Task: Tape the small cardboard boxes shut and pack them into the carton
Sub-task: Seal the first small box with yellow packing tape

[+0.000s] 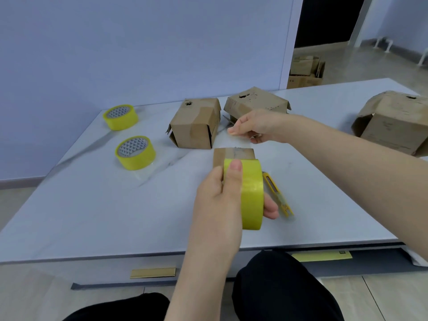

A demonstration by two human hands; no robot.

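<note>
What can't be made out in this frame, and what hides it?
Head view:
- Small box: mostly behind the tape roll held by the left hand; its flaps are hidden.
- Knife: partly covered by that roll and the fingers.
- Far-right box: cut off by the picture's edge.
- Tape strip pinched by the right hand: clear, barely visible.

Head-worn view, angled down, close over table [97, 205]

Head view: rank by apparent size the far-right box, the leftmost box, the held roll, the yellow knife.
1. Far-right box, partly cropped by the frame edge.
2. Leftmost box and held roll: these look alike; the roll is nearer the camera, so they are unranked.
3. Knife.
</note>
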